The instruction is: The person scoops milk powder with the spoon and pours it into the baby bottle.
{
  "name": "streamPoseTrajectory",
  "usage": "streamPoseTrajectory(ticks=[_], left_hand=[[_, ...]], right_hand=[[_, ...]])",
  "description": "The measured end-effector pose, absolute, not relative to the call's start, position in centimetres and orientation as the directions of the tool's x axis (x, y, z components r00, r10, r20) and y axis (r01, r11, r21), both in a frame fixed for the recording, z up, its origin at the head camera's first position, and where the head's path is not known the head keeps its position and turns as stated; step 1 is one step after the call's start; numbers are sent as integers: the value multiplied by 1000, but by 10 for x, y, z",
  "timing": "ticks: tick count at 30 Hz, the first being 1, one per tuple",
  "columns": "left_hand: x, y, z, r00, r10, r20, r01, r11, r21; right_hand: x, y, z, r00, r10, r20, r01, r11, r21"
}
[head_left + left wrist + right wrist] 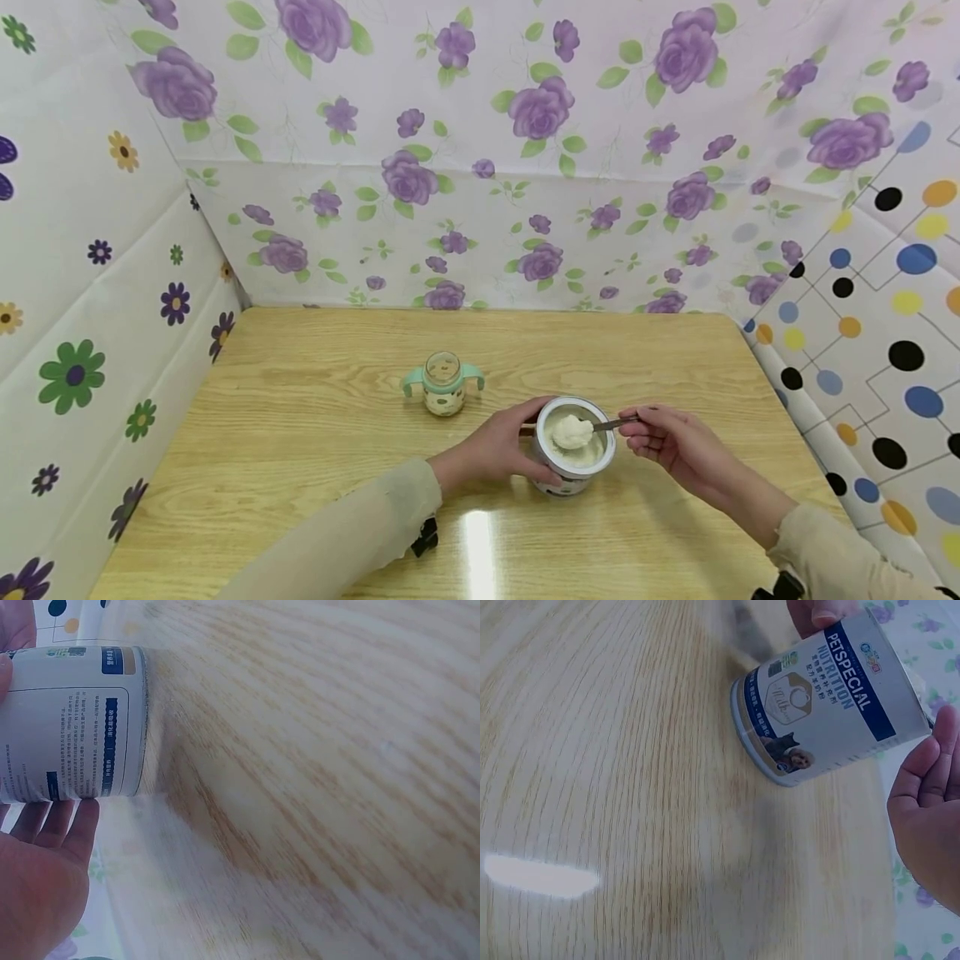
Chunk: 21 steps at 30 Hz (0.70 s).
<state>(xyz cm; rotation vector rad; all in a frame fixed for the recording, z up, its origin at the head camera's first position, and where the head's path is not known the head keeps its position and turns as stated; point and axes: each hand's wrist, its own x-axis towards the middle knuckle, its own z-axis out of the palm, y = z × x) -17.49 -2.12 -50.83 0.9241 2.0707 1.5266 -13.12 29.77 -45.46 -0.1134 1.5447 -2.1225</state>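
A white can (821,705) of pet milk powder, lettered PETSPECIAL NUTRITION, is open at the top and holds pale powder (592,454). My left hand (498,446) grips it from the left, thumb along the near side and fingers around the far side. Between the thumb and fingers of my right hand (678,450) is the handle of a metal spoon (617,422). The spoon's bowl carries a rounded heap of cream-coloured powder (572,432) over the can's mouth, and this heap covers the bowl itself.
Left of the can and farther back stands a baby bottle (443,398) with two mint-green handles and an uncovered top. Flower-printed sheets (480,233) rise behind the wooden table (315,367), and a dotted sheet (885,358) borders its right side.
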Motion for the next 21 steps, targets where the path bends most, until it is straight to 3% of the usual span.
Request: streamPoseTrajectory(ticks=[7, 21], left_hand=[[-175, -21, -509, -696, 714, 70, 278, 178, 944], [-174, -21, -508, -702, 711, 49, 261, 192, 946]], right_hand=[[-133, 302, -455, -853, -490, -179, 322, -225, -920], [-132, 295, -456, -898, -408, -163, 269, -217, -938]])
